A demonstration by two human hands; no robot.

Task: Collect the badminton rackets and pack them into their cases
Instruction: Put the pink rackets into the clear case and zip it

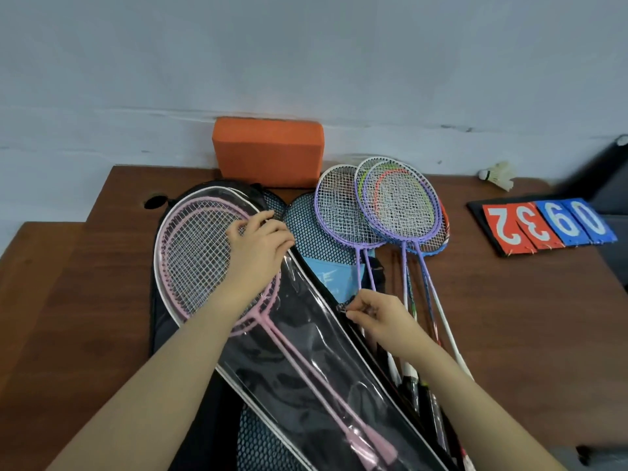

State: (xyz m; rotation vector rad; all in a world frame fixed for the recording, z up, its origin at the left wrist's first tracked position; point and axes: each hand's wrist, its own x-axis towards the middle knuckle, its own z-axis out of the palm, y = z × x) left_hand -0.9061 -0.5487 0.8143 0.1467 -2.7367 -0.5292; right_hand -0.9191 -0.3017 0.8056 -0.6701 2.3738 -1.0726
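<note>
Two pink rackets (200, 253) lie inside a clear-fronted case (306, 355) that runs diagonally across the table. My left hand (258, 246) presses on the case's upper right edge, fingers pinching the rim. At mid-length of that same edge, my right hand (377, 317) pinches the small metal zipper pull (342, 308). To the right, several purple and blue rackets (390, 212) lie in a loose fan, heads toward the wall. A black mesh case (316, 232) lies under everything.
An orange foam block (268, 151) stands against the wall at the back of the brown table (509, 300). A shuttlecock (499, 175) and a flip scoreboard (543, 226) showing red and blue digits lie at the far right. A cable hole (154, 201) is at back left.
</note>
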